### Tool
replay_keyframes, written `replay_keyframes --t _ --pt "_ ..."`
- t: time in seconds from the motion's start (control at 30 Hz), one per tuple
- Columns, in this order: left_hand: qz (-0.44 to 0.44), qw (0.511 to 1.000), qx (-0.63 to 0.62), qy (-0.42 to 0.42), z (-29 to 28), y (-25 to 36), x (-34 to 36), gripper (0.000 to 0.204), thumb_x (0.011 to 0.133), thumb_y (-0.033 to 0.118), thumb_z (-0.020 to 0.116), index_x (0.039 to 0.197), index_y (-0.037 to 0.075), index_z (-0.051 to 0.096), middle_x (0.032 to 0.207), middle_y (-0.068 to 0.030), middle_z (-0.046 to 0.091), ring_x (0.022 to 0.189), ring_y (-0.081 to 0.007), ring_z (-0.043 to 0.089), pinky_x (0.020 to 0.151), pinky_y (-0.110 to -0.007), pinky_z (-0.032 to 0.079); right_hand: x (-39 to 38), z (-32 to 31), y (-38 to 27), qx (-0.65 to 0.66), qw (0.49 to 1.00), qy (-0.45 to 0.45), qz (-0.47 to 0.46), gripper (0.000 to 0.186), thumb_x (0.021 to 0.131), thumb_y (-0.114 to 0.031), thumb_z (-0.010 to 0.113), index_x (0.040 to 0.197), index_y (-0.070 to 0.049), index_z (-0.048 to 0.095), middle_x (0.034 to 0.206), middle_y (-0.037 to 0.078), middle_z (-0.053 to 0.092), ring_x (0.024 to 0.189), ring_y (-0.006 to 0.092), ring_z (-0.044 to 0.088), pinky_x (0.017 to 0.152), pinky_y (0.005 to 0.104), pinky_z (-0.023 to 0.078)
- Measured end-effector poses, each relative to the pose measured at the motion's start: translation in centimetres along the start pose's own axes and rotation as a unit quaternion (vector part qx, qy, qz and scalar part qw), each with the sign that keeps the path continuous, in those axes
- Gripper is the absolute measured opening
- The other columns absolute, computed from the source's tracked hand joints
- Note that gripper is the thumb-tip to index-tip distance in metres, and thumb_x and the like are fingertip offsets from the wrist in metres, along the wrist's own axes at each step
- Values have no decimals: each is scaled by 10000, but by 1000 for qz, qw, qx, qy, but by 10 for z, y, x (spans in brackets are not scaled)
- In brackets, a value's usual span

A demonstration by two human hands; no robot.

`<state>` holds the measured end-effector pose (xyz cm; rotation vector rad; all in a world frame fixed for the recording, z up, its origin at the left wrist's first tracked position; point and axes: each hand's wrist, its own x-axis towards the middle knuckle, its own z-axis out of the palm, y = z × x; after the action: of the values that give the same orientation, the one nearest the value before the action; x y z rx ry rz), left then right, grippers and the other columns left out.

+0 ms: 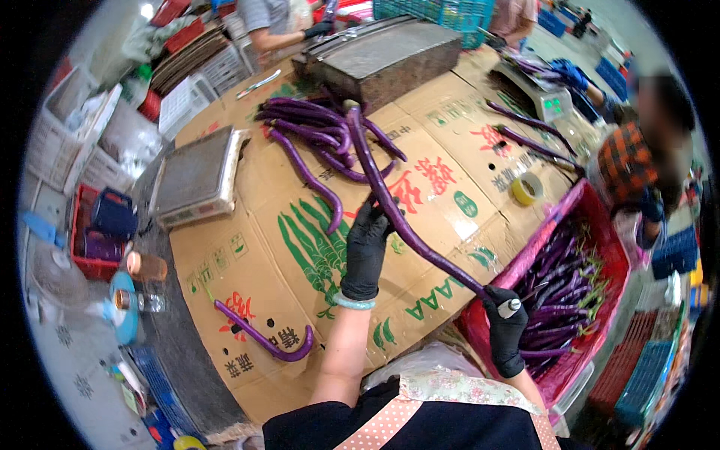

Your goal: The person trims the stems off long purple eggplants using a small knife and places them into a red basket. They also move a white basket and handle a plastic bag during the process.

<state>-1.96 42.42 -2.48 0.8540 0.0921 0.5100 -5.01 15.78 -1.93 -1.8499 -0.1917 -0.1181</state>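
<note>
A long purple eggplant point(391, 214) slants across the table in front of me, its pale blunt end pointing away. My left hand point(364, 251), in a black glove, is closed around its middle from below. At the near right end of the eggplant is my black-gloved right hand point(506, 337), its fingers closed on a white-handled small knife point(510, 306) with a thin blade; the eggplant's tip meets these fingers. Beyond my left hand lies a pile of eggplants point(304, 120). One curved eggplant point(266, 343) rests alone at the near left.
Cardboard point(277, 262) covers the table. A flat scale point(196, 176) stands left, a metal block point(386, 60) at the back. To the right are a pink-lined crate point(600, 330) of eggplants, a tape roll point(527, 188) and a scale with lit display point(551, 105). Co-workers stand behind and right.
</note>
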Motion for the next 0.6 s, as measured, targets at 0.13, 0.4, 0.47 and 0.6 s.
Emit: replay_keyframes --t 0.13,0.4,0.47,0.6 --pt "1 989 142 -43 28 17 -3 457 826 4 549 1257 -3 399 1089 -106 573 938 -174 572 811 -288 479 -13 -22 -1 -30 996 68 -46 182 739 79 621 895 -14 610 869 45 611 815 137 561 710 250 455" --pt "2 991 105 -83 78 2 -22 538 805 -50 559 1295 25 352 1116 -138 548 936 -203 584 826 -295 485 -20 -44 -28 24 984 164 -66 176 752 63 614 917 2 602 905 93 612 758 153 591 666 259 498" --pt "-75 983 107 -130 84 -11 -32 519 807 -42 560 1284 16 363 1063 -136 577 890 -184 589 800 -279 489 -23 -50 -25 35 984 163 -71 201 768 58 601 964 12 593 938 96 609 774 150 598 660 257 509" --pt "-100 975 186 -74 72 -36 -29 407 819 -8 559 1208 -14 440 951 -88 607 817 -140 578 697 -247 482 -24 -67 -2 98 983 152 36 332 782 34 606 1109 9 548 1009 65 601 921 136 573 767 272 491"
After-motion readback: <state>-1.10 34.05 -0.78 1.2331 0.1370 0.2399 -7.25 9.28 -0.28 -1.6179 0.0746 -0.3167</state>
